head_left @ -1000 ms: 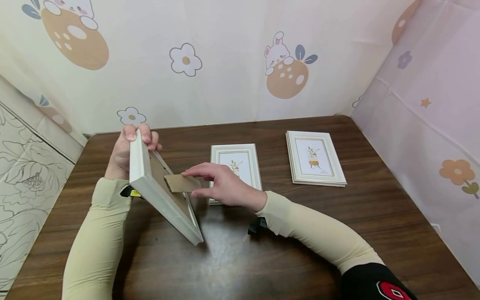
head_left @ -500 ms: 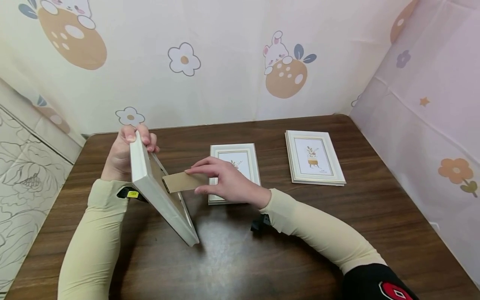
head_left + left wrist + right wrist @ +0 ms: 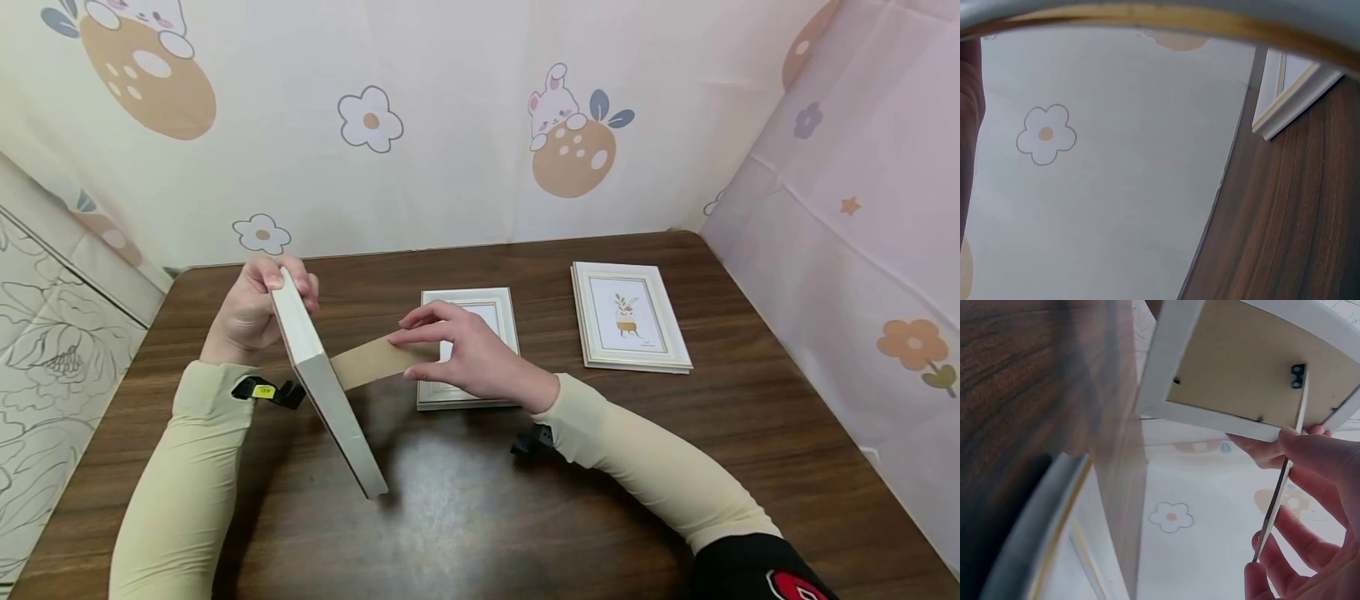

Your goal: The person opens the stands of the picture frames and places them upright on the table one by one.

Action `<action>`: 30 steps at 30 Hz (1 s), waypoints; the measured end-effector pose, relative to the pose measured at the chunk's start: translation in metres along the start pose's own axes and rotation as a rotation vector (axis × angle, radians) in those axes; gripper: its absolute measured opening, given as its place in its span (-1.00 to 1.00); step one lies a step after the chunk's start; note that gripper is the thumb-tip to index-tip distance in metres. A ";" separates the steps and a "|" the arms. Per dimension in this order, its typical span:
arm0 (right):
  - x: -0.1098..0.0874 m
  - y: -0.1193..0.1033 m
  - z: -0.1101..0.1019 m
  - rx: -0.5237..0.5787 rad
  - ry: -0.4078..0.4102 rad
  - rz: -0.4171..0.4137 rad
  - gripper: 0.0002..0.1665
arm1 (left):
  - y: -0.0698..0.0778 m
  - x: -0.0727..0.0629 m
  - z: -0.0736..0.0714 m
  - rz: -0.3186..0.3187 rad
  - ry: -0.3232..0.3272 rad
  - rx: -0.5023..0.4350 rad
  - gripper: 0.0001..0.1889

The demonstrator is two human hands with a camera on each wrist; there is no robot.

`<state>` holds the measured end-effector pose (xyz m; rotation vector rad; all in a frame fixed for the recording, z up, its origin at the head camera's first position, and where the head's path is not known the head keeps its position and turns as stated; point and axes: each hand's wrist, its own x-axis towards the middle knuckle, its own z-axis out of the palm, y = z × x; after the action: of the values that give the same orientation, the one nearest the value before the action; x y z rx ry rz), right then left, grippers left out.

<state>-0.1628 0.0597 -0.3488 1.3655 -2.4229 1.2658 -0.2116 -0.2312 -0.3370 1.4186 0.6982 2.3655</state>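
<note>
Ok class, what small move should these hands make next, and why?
Probably set the tilted frame down on the table, propped on its stand: the stand sticks out from the frame's back, pinched by the right hand, while the left hand grips the frame's upper end.

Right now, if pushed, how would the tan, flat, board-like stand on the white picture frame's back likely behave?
The tan stand looks stiff: edge-on, it runs nearly straight. It would probably swing about the black fitting that apparently joins it to the white picture frame. Its thinness suggests little weight.
</note>
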 end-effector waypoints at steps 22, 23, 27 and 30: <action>-0.004 -0.004 -0.005 -0.057 0.008 0.029 -0.37 | 0.002 0.003 -0.003 -0.053 -0.021 0.050 -0.83; -0.004 -0.004 -0.005 -0.059 0.005 0.033 -0.37 | 0.001 0.003 -0.003 -0.057 -0.018 0.054 -0.83; -0.005 -0.004 -0.004 -0.060 -0.001 0.039 -0.36 | 0.001 0.003 -0.003 -0.058 -0.017 0.059 -0.82; -0.006 -0.003 -0.004 -0.063 0.000 0.040 -0.36 | 0.000 0.002 -0.002 -0.053 -0.015 0.061 -0.83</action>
<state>-0.1579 0.0655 -0.3470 1.3077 -2.4796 1.1870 -0.2146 -0.2313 -0.3364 1.4224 0.8000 2.3096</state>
